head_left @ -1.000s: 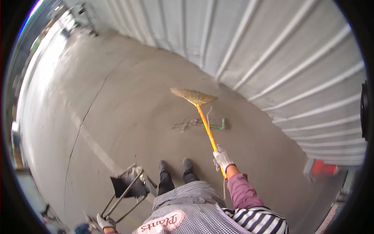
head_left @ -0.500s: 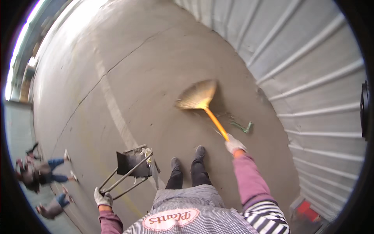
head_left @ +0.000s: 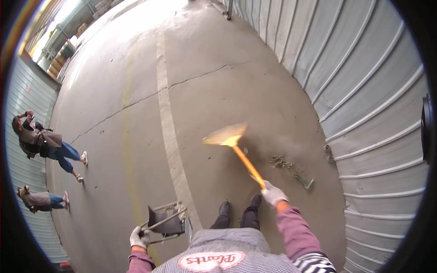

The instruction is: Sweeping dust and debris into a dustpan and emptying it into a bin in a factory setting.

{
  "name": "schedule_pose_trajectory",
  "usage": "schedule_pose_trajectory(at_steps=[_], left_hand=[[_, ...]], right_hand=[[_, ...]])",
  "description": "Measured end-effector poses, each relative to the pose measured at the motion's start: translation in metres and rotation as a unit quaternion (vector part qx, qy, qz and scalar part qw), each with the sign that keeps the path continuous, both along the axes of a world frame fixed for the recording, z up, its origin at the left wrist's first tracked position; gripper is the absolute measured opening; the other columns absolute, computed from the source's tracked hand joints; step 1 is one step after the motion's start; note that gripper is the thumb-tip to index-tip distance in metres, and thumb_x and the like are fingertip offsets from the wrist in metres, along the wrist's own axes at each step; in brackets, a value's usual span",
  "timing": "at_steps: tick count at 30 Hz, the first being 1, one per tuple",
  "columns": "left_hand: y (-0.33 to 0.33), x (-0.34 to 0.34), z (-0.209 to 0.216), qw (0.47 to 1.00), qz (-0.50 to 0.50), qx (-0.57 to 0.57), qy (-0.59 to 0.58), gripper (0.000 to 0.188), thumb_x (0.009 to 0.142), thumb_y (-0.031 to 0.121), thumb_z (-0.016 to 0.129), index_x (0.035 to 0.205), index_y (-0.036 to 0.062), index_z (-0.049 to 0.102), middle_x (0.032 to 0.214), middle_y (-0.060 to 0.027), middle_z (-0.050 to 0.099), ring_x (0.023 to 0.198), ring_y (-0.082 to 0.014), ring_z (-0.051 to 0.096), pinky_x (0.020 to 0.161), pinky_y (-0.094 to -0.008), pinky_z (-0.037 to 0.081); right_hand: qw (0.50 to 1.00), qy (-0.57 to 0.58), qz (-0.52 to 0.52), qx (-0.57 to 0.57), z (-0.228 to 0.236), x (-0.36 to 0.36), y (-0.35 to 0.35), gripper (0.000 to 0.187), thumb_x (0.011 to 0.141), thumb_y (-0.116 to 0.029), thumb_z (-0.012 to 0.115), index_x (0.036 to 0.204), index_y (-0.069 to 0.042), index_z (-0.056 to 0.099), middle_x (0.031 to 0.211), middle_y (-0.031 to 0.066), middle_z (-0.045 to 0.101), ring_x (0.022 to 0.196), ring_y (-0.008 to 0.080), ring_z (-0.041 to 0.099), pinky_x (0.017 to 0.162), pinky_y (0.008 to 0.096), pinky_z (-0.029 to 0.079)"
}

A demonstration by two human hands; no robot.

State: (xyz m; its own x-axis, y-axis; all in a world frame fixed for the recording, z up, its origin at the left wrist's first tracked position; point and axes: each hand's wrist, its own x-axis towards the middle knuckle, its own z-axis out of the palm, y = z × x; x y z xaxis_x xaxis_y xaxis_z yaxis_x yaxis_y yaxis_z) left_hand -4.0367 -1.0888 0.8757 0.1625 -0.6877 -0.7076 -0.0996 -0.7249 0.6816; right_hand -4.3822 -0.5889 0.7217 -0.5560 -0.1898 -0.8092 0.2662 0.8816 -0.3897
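My right hand (head_left: 275, 194), in a pale work glove, is closed round the upper part of a broom's orange handle. The broom (head_left: 248, 164) points away from me, its fan-shaped bristle head low over the floor and blurred by motion. My left hand (head_left: 139, 238), gloved too, grips the metal-tube handle of a dark dustpan (head_left: 168, 224), held at my left side. Some light-coloured scraps show at the pan's far side. Right of the broom lies a small heap of dirt (head_left: 282, 162), with a bent green piece of litter (head_left: 306, 183) at its near end.
A corrugated metal wall (head_left: 364, 113) curves along the right, with small roll-shaped objects (head_left: 328, 154) at its foot. Two people (head_left: 54, 145) stand at the left near another wall. A pale stripe (head_left: 168, 123) and a crack cross the concrete floor.
My view has turned, so the people and walls appear shifted. The broom head now sits farther left of the dirt heap, which shows more plainly. Both hands keep their grips.
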Motion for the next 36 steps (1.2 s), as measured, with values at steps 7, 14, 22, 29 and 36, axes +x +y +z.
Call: schedule_pose_trajectory(at_steps=[7, 14, 22, 29, 36], left_hand=[[0.047, -0.101, -0.027, 0.979, -0.132, 0.023, -0.152, 0.011, 0.086, 0.021, 0.065, 0.083, 0.0105, 0.064, 0.068, -0.0035, 0.060, 0.053, -0.0168, 0.051, 0.044, -0.0298, 0.037], [-0.063, 0.077, -0.063, 0.940, -0.294, 0.033, -0.172, 0.020, 0.086, 0.024, 0.061, 0.086, 0.0041, 0.067, 0.069, -0.0082, 0.064, 0.049, -0.0166, 0.053, 0.039, -0.0258, 0.036], [0.027, -0.065, -0.014, 0.892, -0.431, 0.068, -0.117, 0.021, 0.087, 0.020, 0.062, 0.088, -0.0013, 0.064, 0.071, -0.0104, 0.063, 0.063, -0.0205, 0.060, 0.051, -0.0293, 0.049], [0.125, -0.194, 0.029, 0.755, -0.634, 0.036, -0.163, 0.019, 0.084, 0.017, 0.062, 0.085, -0.0021, 0.064, 0.071, -0.0098, 0.061, 0.064, -0.0211, 0.059, 0.054, -0.0301, 0.049], [0.178, -0.280, 0.019, 0.611, -0.773, -0.078, -0.153, 0.016, 0.082, 0.013, 0.063, 0.082, -0.0029, 0.063, 0.070, -0.0092, 0.060, 0.066, -0.0218, 0.059, 0.056, -0.0310, 0.049]], right_hand=[[0.990, -0.034, 0.062, 0.120, -0.113, -0.171, -0.068, 0.043, 0.097, -0.040, 0.032, 0.138, -0.031, 0.042, 0.129, 0.0117, 0.057, 0.120, 0.0348, 0.053, 0.101, 0.0585, 0.035], [0.987, -0.066, -0.040, 0.141, -0.067, 0.044, 0.026, 0.045, 0.098, -0.043, 0.031, 0.136, -0.024, 0.046, 0.130, 0.0116, 0.056, 0.118, 0.0354, 0.055, 0.097, 0.0520, 0.041], [0.961, -0.041, -0.236, 0.137, 0.059, 0.178, 0.198, 0.043, 0.095, -0.039, 0.039, 0.135, -0.024, 0.047, 0.098, 0.0107, 0.068, 0.082, 0.0295, 0.067, 0.068, 0.0445, 0.052], [0.756, 0.055, -0.651, -0.034, 0.061, 0.285, 0.207, 0.035, 0.087, -0.023, 0.049, 0.121, -0.014, 0.049, 0.057, 0.0036, 0.047, 0.041, 0.0179, 0.045, 0.037, 0.0375, 0.036], [0.606, -0.007, -0.789, -0.098, -0.013, 0.309, 0.243, 0.014, 0.081, -0.019, 0.053, 0.075, -0.007, 0.053, 0.057, 0.0085, 0.053, 0.043, 0.0232, 0.054, 0.036, 0.0382, 0.044]])
